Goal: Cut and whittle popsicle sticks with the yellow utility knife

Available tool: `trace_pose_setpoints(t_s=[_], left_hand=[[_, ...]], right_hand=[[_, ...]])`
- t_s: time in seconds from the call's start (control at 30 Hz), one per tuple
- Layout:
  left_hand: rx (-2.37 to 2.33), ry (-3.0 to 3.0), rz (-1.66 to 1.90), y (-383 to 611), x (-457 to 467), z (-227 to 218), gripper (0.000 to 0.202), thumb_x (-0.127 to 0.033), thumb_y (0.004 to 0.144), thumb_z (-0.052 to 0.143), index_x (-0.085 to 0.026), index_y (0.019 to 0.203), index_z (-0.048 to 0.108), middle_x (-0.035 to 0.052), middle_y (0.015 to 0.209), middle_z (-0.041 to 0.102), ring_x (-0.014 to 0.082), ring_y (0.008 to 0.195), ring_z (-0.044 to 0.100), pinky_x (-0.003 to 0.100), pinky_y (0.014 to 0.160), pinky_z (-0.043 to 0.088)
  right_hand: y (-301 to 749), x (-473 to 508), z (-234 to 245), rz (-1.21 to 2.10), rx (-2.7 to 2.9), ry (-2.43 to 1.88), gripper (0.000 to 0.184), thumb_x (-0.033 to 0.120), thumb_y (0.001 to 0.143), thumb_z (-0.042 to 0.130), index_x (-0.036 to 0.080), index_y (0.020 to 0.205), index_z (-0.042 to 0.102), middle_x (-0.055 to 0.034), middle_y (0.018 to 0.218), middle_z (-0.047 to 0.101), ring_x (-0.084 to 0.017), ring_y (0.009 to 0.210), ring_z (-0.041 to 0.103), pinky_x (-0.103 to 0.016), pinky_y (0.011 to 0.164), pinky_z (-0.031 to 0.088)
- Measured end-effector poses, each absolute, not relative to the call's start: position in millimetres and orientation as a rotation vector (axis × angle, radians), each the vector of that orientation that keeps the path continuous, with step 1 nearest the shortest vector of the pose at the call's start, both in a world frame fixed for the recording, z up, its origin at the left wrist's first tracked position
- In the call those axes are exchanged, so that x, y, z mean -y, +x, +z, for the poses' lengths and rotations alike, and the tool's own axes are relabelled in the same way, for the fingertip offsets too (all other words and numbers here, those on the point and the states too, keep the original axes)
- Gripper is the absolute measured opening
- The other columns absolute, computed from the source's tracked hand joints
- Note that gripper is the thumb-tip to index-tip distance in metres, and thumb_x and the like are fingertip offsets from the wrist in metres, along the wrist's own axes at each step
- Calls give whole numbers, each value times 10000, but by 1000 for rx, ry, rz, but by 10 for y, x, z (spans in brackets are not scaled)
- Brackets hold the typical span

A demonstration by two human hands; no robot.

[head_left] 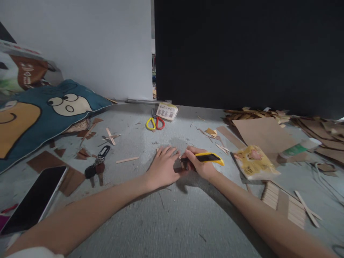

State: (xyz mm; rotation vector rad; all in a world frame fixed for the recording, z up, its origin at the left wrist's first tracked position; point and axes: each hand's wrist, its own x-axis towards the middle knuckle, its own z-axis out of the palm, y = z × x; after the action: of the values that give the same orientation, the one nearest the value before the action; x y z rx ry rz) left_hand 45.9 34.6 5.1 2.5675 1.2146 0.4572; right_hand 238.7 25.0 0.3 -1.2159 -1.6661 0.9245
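Note:
My right hand (200,165) grips a yellow and black utility knife (209,157), its tip pointing left onto a small dark brown piece (180,163) on the grey floor. My left hand (162,165) lies flat with fingers stretched out, pressing down beside and on that piece. The two hands touch at the middle of the view. Most of the small piece is hidden between them.
Keys (96,166) and a phone (33,200) lie at left, by a blue cartoon cushion (40,114). Scissors (155,123) lie at the back. Cardboard sheets (263,134), a yellow packet (255,162), a glue bottle (298,147) and joined wooden sticks (286,208) are at right.

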Motion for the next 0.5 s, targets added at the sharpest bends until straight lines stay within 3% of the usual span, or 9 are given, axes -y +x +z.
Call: trace_pose_setpoints(t_s=[0.27,0.5], left_hand=[[-1266,2545,499,494,-328,48,621,-566,886,732,-184,1373,682,164,1538,597,390,1490,476,622,1274,318],[-1251,2537,494,490,-352,58,610,-551,852,768,-206,1350,695,150,1519,606,391,1471,485,621,1257,334]], right_hand=[[2365,-241,27,744,1748,-1264,486,576,999,463,247,643,506,20,578,553,-154,572,546,-303,626,417],[2346,-225,-15,850,1652,-1297,501,613,1002,454,252,662,521,23,556,544,-157,529,541,-296,566,416]])
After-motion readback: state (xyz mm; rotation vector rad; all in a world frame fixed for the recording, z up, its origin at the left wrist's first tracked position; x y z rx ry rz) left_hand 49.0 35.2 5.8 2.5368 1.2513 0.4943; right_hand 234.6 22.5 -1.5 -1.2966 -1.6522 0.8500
